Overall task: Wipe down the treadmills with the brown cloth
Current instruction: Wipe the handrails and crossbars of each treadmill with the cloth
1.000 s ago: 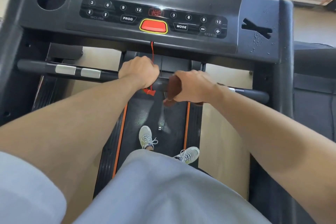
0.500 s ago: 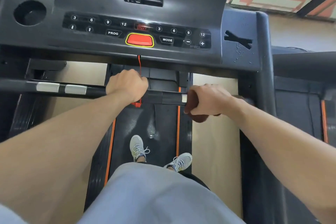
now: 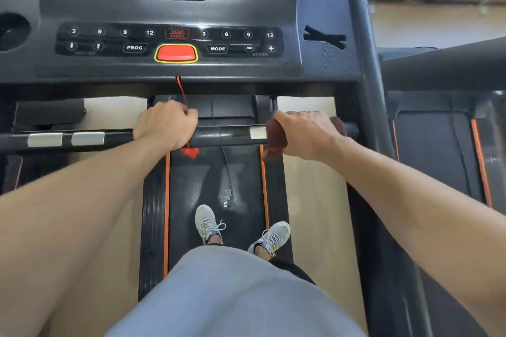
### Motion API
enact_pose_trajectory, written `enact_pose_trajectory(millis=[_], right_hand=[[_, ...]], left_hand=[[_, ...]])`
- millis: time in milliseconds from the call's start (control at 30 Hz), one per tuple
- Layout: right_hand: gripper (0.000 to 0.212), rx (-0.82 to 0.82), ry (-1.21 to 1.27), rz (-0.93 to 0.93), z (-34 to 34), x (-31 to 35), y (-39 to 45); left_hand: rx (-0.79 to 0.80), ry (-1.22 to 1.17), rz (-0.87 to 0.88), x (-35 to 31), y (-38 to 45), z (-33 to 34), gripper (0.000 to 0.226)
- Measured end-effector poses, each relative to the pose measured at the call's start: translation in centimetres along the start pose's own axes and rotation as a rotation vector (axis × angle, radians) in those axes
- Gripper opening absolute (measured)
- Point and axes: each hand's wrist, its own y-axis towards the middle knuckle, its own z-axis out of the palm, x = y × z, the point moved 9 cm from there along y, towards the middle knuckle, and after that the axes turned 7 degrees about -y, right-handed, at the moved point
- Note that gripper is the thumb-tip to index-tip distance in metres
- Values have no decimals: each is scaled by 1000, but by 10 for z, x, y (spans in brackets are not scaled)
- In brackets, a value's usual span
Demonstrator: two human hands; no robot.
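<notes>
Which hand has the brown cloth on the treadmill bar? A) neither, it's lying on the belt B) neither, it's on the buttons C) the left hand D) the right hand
D: the right hand grips the brown cloth wrapped around the handlebar, while the left hand grips the bare bar.

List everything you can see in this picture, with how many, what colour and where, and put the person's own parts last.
treadmill console: one, black, top centre
stop button: one, red with yellow rim, console centre
safety cord: one, red, hanging from console past the left hand
handlebar: one, black with silver pads, across the middle
brown cloth: one, brown, wrapped on the bar under the right hand
belt: one, black, orange-edged, below
cable: one, black, lying on belt
second treadmill: one, black, right
shoes: two, pale, on belt
left hand: grips bar
right hand: grips cloth
</notes>
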Motion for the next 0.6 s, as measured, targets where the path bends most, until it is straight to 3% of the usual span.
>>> enact_pose_trajectory(millis=[133, 267, 367, 533, 600], right_hand=[[51, 6, -49, 127, 8, -76, -41], [70, -85, -8, 152, 15, -68, -48], [84, -165, 65, 174, 13, -60, -64], [72, -185, 266, 282, 0, -54, -79], [62, -215, 338, 347, -10, -53, -86]], left_hand=[[-18, 4, 15, 0, -5, -2, 37], [-75, -183, 38, 2, -9, -7, 26], [-124, -351, 108, -1, -12, -13, 31], [-182, -570, 475, -73, -27, -22, 19], [-234, -662, 503, -106, -41, -27, 22]])
